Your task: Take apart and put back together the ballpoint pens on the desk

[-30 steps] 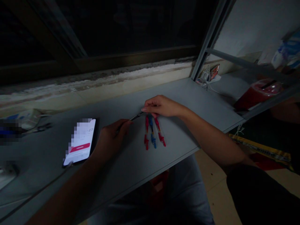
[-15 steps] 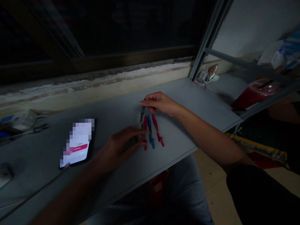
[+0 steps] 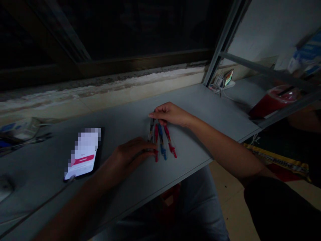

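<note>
My right hand (image 3: 168,113) is closed in a pinch on the upper end of a black pen (image 3: 151,125). The pen slants down to my left hand (image 3: 130,154), whose thumb and fingers are drawn together around its lower end; that end is hidden behind them. Just right of the black pen, a red pen (image 3: 156,134) lies on the desk, its lower tip beside my left fingertips. Alongside it are a blue pen (image 3: 162,144) and another red pen (image 3: 171,142), roughly parallel, with clear barrels.
On the grey desk (image 3: 120,134), a lit phone (image 3: 84,154) with a cable lies left of my hands. A small box (image 3: 25,129) and cords sit farther left. Beyond a metal frame post (image 3: 218,57) at right are a red container (image 3: 272,100) and a propped phone (image 3: 228,78).
My right hand has come down slightly with the black pen, nearer the tops of the other pens. My left thumb and fingers have drawn closer together.
</note>
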Demonstrator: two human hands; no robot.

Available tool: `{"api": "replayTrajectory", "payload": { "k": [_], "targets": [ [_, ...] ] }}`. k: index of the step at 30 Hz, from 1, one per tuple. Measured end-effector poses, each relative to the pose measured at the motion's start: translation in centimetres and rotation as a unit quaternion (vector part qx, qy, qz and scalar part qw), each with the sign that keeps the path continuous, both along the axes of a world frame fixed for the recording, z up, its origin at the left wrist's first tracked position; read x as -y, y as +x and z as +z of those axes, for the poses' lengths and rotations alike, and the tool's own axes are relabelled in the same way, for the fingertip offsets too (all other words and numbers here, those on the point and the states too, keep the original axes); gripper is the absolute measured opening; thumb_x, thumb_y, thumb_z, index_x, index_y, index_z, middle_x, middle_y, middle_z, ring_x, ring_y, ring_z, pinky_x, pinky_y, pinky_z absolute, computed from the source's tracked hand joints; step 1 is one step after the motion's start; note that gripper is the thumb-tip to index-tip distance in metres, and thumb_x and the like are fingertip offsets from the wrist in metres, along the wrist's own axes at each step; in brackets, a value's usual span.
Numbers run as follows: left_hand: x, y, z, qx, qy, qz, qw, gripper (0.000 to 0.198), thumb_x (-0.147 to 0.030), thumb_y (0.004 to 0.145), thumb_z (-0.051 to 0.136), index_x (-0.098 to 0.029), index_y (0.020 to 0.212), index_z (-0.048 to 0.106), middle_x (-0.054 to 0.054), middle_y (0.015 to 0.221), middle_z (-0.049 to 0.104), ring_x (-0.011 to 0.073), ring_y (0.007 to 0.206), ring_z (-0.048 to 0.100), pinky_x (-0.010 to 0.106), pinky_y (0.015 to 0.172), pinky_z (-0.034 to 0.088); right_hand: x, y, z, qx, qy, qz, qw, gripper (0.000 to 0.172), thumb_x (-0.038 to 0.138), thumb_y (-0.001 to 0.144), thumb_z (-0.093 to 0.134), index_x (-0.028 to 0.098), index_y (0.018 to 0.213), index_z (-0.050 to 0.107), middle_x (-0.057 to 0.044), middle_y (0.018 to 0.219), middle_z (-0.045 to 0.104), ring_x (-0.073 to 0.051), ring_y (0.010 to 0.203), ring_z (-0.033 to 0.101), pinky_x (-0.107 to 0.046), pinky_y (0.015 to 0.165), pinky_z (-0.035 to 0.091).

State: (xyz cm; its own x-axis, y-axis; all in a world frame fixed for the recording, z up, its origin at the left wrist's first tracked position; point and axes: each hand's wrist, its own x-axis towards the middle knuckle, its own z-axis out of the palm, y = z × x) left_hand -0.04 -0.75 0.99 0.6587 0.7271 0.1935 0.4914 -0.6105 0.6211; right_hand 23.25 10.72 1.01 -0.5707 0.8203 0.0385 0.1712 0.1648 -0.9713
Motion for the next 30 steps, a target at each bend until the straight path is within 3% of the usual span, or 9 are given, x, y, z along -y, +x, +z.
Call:
{"api": "replayTrajectory", "payload": {
  "k": [4,12,20,26,30],
  "targets": [
    [0.2,0.3,0.2,-0.015,-0.009,-0.012,1.0,0.037,-0.033,0.106,0.05,-0.028,0.141,0.059,0.008,0.12,0.071,0.0223,0.106,0.07,0.035,0.093,0.057,0.1,-0.1,0.1,-0.01,-0.009,-0.009,1.0,0.045,0.05,0.088,0.075,0.017,0.065,0.055,0.005,0.052,0.056,-0.006,0.046,0.048,-0.02,0.047,0.038],
    [-0.2,0.4,-0.3,-0.015,0.028,0.019,0.999,0.036,-0.027,0.109,0.042,-0.025,0.138,0.061,0.008,0.118,0.071,0.022,0.107,0.068,0.034,0.095,0.054,-0.2,-0.2,0.0,-0.017,-0.019,-0.059,0.998,0.046,0.045,0.091,0.074,0.017,0.062,0.052,0.005,0.05,0.056,-0.004,0.042,0.045,-0.02,0.043,0.034],
    [-0.5,0.0,-0.5,-0.014,0.057,0.047,0.997,0.053,-0.033,0.107,0.049,-0.024,0.158,0.04,0.007,0.118,0.069,0.0196,0.104,0.069,0.03,0.091,0.055,0.0,-0.1,0.7,-0.018,-0.041,-0.086,0.995,0.041,0.034,0.097,0.07,0.016,0.063,0.054,0.006,0.05,0.056,-0.004,0.041,0.046,-0.019,0.045,0.036],
    [-0.8,-0.4,-0.4,-0.015,0.086,0.075,0.993,0.04,-0.032,0.108,0.047,-0.023,0.146,0.056,0.007,0.118,0.071,0.021,0.103,0.07,0.033,0.09,0.056,0.0,-0.2,0.3,-0.016,-0.055,-0.086,0.995,0.04,0.03,0.098,0.068,0.016,0.063,0.054,0.005,0.05,0.056,-0.004,0.042,0.045,-0.019,0.044,0.035],
    [-1.1,-0.7,-0.2,-0.008,0.072,0.08,0.994,0.04,-0.032,0.107,0.049,-0.025,0.145,0.057,0.007,0.125,0.072,0.0218,0.108,0.07,0.033,0.093,0.056,0.0,-0.1,0.3,-0.024,-0.071,-0.09,0.993,0.038,0.031,0.097,0.068,0.017,0.064,0.055,0.005,0.051,0.057,-0.005,0.042,0.044,-0.02,0.044,0.035]
  ]
}}
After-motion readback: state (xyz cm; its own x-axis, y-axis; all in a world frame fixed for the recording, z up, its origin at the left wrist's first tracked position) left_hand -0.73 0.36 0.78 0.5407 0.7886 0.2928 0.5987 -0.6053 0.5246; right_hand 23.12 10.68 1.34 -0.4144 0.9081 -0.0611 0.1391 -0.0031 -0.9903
